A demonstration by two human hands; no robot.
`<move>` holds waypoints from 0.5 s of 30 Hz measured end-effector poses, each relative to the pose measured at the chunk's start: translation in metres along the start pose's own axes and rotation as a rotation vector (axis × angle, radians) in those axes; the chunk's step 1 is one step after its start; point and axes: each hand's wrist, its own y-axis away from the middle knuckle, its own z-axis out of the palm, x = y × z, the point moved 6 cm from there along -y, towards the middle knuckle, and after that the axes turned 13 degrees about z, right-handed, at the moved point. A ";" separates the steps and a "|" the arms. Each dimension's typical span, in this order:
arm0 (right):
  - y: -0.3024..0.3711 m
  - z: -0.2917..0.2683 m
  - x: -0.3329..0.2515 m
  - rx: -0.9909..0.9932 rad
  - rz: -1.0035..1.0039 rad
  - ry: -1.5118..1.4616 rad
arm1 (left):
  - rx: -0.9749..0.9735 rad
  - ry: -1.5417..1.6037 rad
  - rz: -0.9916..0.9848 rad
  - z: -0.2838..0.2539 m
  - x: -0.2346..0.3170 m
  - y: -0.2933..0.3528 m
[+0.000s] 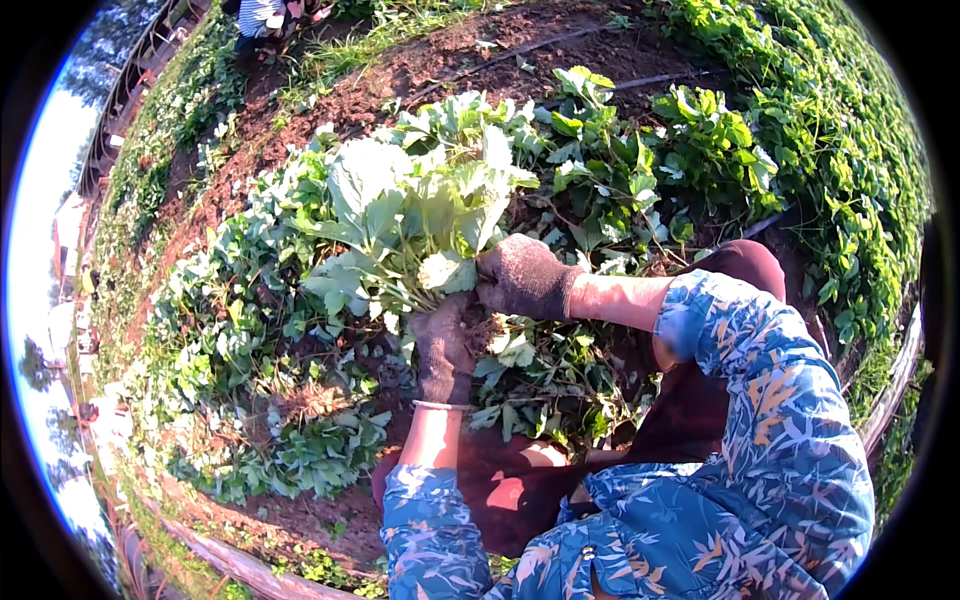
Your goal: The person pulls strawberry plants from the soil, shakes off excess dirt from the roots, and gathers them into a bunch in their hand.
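Out in a sunlit garden bed of dark soil (420, 70), both gloved hands, left hand (443, 350) and right hand (522, 277), have fingers closed around a leafy green plant (400, 215).

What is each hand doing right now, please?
Left hand: closed around the stems of the leafy bunch.
Right hand: closed on the same bunch.

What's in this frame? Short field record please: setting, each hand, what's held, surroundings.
setting: outdoor garden bed, brown soil, sunlit
left hand: dark knit glove, fingers closed around the stems of the leafy bunch
right hand: dark knit glove, closed on the same bunch near its base
leafy bunch: pale green broad leaves, lifted above the low plants
low plants: green, covering the bed around the hands
sleeves: blue leaf-patterned
other person: partly visible at top edge, striped top
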 end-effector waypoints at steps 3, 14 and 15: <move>0.005 0.004 0.022 0.037 0.121 -0.046 | 0.274 0.234 -0.188 -0.011 -0.014 0.000; 0.020 0.047 0.054 -0.511 0.313 -0.933 | 0.205 0.806 -0.389 -0.002 -0.012 0.000; 0.023 0.055 0.044 -0.623 0.229 -1.008 | 0.218 0.725 -0.388 -0.003 -0.012 0.001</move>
